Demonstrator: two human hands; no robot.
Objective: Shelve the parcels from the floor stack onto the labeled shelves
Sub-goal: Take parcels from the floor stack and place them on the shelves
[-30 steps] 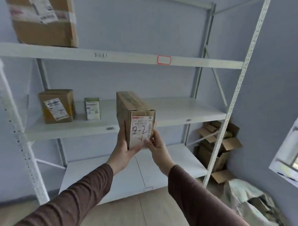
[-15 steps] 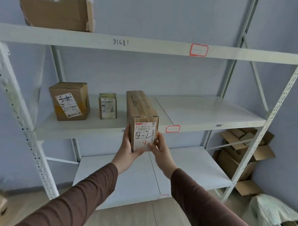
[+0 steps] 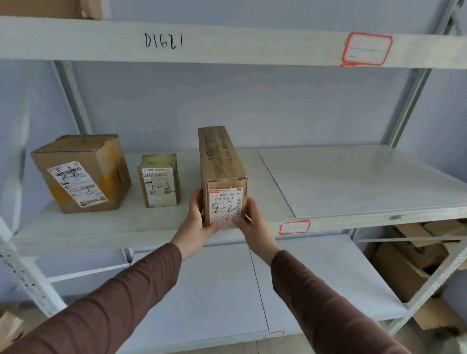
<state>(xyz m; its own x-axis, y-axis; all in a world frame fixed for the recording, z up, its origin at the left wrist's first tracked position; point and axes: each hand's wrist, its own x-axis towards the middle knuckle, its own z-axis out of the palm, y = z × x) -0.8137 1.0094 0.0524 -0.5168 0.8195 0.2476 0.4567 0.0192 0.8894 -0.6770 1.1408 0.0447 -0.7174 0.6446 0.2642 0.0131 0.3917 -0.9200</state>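
Your left hand and right hand both have a grip on the long cardboard parcel, one on each side of its near end, thumbs on the label face marked "2-2". The parcel stands with its long side running front to back on the middle shelf; its near end sits at the shelf's front edge, roughly midway along it, and whether the base rests fully on the shelf you cannot tell from here.

To its left on the same shelf stand a small parcel and, further toward the left end, a larger cardboard parcel, both labelled "2-2" and set apart from each other. A red-bordered tag sits on the shelf's front edge just right of your right hand.

The upper shelf beam carries handwritten "D1621" and another red-bordered tag. Flattened cardboard boxes lie behind the rack's right post.
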